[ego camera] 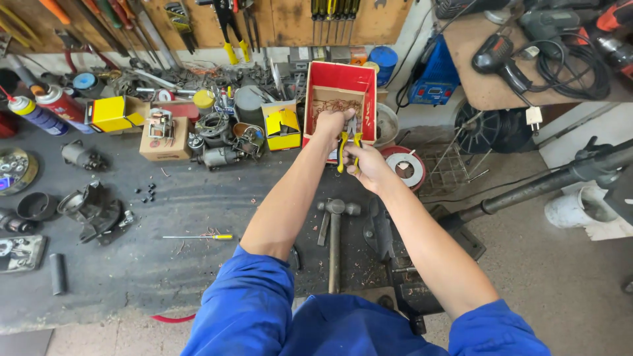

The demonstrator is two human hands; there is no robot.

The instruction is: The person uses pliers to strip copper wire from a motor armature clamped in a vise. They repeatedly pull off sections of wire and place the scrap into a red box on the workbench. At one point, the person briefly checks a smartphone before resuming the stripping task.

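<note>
We are leaning over a dark, cluttered tabletop (165, 217), and both our arms in blue sleeves are reaching forward across it. Standing at the far side of it is a red cardboard box (338, 79), open at the top, with a tangle of copper wire (335, 105) lying inside. Our left hand (330, 123) is hovering at the box's front edge, its fingers drawn together as if pinching something small, though we cannot tell what. Our right hand (366, 165) is sitting just beside and below it, its fingers clamped around the yellow handles of a pair of pliers (350, 142), whose nose is pointing up toward the left hand at the mouth of the box. Nearer to us, a hammer (335, 231) is lying flat on the tabletop between our forearms. Off to the left, a thin screwdriver with a yellow handle (198, 237) is lying well apart from both hands.
</note>
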